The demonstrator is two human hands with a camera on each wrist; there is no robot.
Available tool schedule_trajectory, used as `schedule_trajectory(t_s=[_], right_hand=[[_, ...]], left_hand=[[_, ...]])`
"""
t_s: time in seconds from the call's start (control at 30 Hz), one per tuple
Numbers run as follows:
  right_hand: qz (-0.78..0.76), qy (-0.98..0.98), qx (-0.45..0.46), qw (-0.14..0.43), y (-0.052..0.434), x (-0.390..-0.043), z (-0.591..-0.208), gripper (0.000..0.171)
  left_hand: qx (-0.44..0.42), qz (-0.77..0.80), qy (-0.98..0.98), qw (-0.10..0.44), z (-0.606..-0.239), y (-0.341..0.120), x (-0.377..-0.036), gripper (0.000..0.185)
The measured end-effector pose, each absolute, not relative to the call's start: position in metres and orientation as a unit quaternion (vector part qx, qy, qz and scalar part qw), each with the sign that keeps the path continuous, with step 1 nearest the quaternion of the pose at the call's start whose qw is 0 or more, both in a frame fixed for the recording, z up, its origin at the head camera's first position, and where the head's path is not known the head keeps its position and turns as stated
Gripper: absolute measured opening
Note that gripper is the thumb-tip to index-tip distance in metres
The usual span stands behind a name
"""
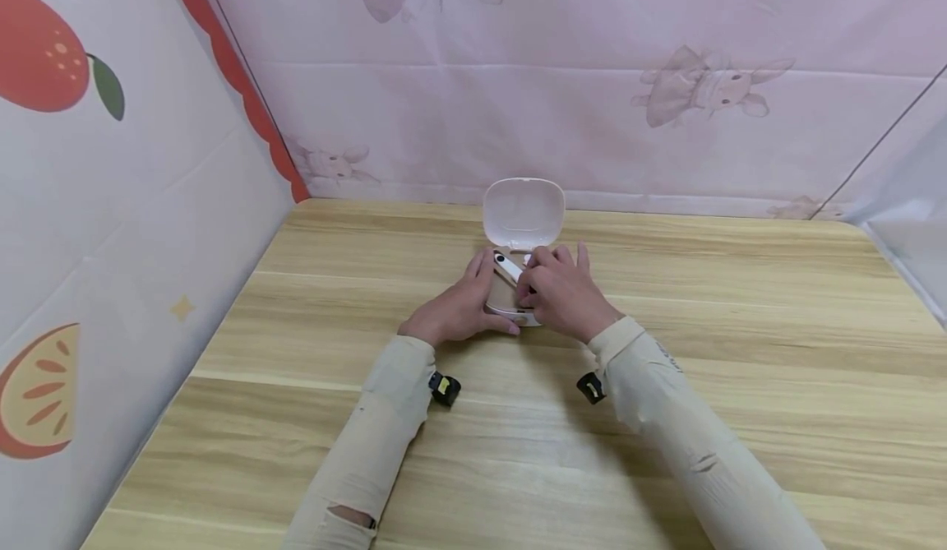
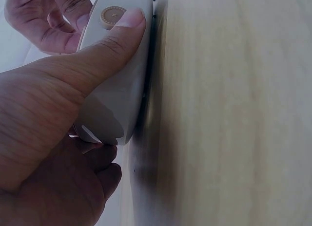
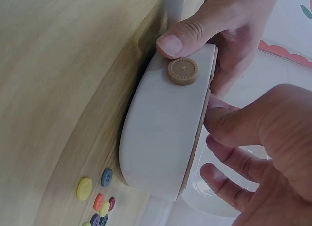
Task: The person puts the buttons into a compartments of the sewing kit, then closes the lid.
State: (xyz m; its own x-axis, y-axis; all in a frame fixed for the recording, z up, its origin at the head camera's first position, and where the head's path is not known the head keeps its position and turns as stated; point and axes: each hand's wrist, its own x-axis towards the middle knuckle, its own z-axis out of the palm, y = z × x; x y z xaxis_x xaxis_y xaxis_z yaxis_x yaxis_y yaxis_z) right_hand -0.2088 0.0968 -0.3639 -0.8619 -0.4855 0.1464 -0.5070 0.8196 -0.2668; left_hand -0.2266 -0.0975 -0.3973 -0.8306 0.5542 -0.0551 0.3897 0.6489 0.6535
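Observation:
A white case (image 1: 505, 313) stands on the table with its lid (image 1: 524, 211) raised at the back. On its front is a round tan button-shaped catch (image 3: 183, 70). The left hand (image 1: 460, 303) grips the case from the left, thumb across the front beside the catch, fingers along the side. Over the beige inner tray (image 1: 501, 293), a slim white tool with a black round spot (image 1: 506, 267) slants toward the right hand (image 1: 564, 291). The right hand's curled thumb and fingers pinch its lower end, hiding that end and the right part of the tray.
In the right wrist view, several small coloured buttons (image 3: 92, 199) show beside the case. The wood-grain table (image 1: 740, 328) runs back to a pink rabbit-print sheet (image 1: 577, 122). A white fruit-print sheet (image 1: 148, 229) hangs along the left. Each wrist wears a small black camera (image 1: 444, 389).

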Motion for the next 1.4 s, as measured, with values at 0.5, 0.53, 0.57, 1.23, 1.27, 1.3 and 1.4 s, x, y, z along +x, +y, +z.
schedule_trajectory(t_s=[0.5,0.53,0.57,1.23,1.27,1.3,1.4], right_hand=[[0.221,-0.945,0.230,0.073,0.129,-0.213,-0.356,0.014],[0.222,-0.945,0.227,0.074,0.131,-0.214,-0.356,0.014],[0.224,-0.946,0.223,0.074,0.134,-0.214,-0.357,0.014],[0.227,-0.958,0.166,0.062,0.171,-0.218,-0.370,0.012],[0.224,-0.959,0.164,0.062,0.172,-0.218,-0.371,0.012],[0.221,-0.960,0.162,0.063,0.173,-0.219,-0.372,0.012],[0.210,-0.963,0.156,0.059,0.176,-0.219,-0.374,0.013]], left_hand=[[0.261,0.315,0.903,0.130,-0.400,-0.098,-0.227,0.127],[0.260,0.314,0.903,0.132,-0.400,-0.098,-0.227,0.126],[0.258,0.314,0.904,0.132,-0.400,-0.098,-0.227,0.126],[0.260,0.312,0.904,0.134,-0.402,-0.098,-0.226,0.125],[0.260,0.312,0.904,0.133,-0.402,-0.098,-0.226,0.125],[0.260,0.311,0.904,0.133,-0.402,-0.098,-0.226,0.125],[0.261,0.313,0.904,0.132,-0.401,-0.098,-0.225,0.125]])
